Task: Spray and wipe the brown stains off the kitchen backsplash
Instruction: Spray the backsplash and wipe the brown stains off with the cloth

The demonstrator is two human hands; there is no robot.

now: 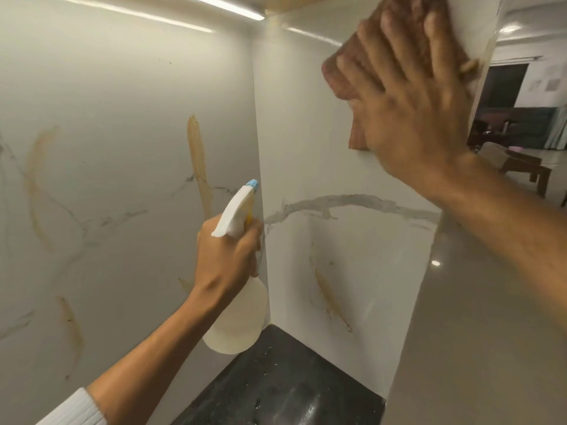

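My left hand (227,256) grips the neck of a white spray bottle (236,320) with a blue nozzle tip, held near the inner corner of the marble backsplash (129,87). My right hand (411,102) presses a brown cloth (337,72) flat against the right-hand panel, high up, fingers spread. Brown stains streak the left panel: a tall one (198,161), a curved one (36,185) and a low one (72,329). Another brown smear (331,296) marks the lower right panel.
A black speckled countertop (276,381) meets both panels at the bottom. A strip light (227,7) glows under the cabinet above. Past the right panel's edge, a room with a wooden bench (527,167) and a dark doorway shows.
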